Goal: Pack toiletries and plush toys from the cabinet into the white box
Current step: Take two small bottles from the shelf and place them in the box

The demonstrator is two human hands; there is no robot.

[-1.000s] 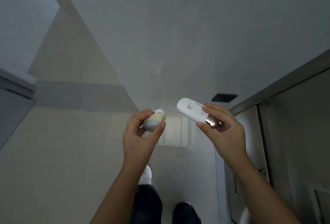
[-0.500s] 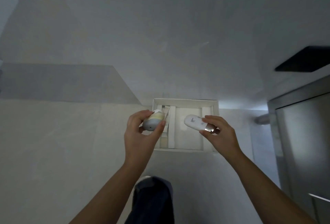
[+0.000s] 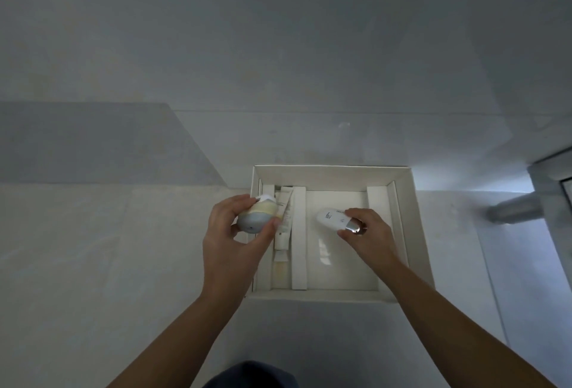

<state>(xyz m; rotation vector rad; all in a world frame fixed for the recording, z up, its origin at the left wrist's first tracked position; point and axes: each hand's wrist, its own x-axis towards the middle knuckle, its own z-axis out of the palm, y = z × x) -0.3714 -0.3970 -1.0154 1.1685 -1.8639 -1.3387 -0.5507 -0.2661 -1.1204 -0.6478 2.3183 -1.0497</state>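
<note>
The open white box (image 3: 331,174) lies on the pale floor below me. A white tube (image 3: 284,226) rests in its narrow left compartment, beside a white divider strip (image 3: 299,239). My left hand (image 3: 232,242) grips a small rounded bottle (image 3: 258,215), grey-blue, yellow and white, over the box's left edge. My right hand (image 3: 366,237) holds a white oval bottle with a silver cap (image 3: 334,219) above the wide middle compartment. Both forearms reach in from the bottom of the view.
Pale floor tiles (image 3: 93,263) surround the box, with a darker patch (image 3: 93,140) at the left. A metal cylindrical fitting (image 3: 515,211) and a metal door frame (image 3: 551,167) stand at the right edge. My dark trouser knee (image 3: 250,375) shows at the bottom.
The view has swung down and closer, so the box now fills the centre. Both hands have lowered toward it, still holding the same two bottles.
</note>
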